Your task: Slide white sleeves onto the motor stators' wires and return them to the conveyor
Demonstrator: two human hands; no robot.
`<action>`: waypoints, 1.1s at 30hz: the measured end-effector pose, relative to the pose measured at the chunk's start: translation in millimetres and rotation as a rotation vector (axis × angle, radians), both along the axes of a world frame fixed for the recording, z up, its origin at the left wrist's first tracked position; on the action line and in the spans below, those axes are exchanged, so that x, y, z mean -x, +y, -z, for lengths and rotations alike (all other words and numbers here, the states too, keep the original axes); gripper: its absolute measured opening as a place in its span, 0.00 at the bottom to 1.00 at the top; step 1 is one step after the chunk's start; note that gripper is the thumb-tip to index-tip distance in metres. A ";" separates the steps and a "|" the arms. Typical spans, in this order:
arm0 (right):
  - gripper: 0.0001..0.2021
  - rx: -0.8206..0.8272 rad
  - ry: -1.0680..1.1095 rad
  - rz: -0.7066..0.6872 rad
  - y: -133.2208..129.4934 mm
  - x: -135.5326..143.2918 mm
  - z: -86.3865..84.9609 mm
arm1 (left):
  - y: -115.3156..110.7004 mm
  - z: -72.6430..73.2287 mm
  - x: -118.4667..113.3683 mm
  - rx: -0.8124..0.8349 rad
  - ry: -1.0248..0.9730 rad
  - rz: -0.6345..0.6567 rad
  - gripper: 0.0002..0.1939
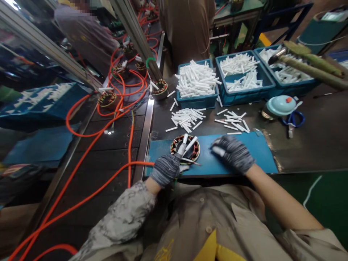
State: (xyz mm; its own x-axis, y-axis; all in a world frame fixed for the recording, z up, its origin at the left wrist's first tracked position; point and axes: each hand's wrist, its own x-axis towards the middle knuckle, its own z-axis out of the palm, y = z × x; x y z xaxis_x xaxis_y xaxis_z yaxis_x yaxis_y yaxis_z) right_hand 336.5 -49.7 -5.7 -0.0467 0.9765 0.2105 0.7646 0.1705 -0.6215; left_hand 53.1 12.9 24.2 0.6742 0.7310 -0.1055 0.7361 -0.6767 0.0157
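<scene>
A round wound coil ring (pixel 198 149) with dark, red and copper windings lies on the blue mat (pixel 261 156). My left hand (pixel 167 168), in a grey striped glove, is closed at the ring's lower left, by the end of the orange cable (pixel 136 164). White tubes (pixel 191 145) stick up over the ring beside its fingers; exactly what the fingers grip is hidden. My right hand (pixel 232 153), gloved alike, is over the mat to the right of the ring. Its fingers are curled, with a whitish piece at the fingertips that is blurred.
Loose white tubes (pixel 187 119) lie behind the mat, before blue bins (pixel 197 103) of tubes. A light-blue lidded container (pixel 280 106) and blue-handled scissors (pixel 299 119) are at right. Orange cables and more coil rings (pixel 107 99) lie at left. People (pixel 187 29) stand beyond.
</scene>
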 end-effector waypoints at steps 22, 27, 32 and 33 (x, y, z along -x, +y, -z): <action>0.08 -0.085 0.302 -0.111 -4.1 19.4 -50.1 | -23.7 11.4 -29.7 -0.053 -0.080 -0.137 0.38; 0.13 -0.249 -0.150 -0.392 3.4 20.7 -57.3 | -26.0 9.5 -29.5 -0.002 -0.067 -0.158 0.37; 0.16 -0.319 -0.590 -0.340 -4.3 40.8 -55.8 | -26.0 21.5 -23.6 -0.101 -0.207 -0.076 0.30; 0.15 -0.330 -0.635 -0.331 -6.2 45.4 -55.0 | -25.3 25.1 -22.0 -0.133 -0.249 -0.046 0.28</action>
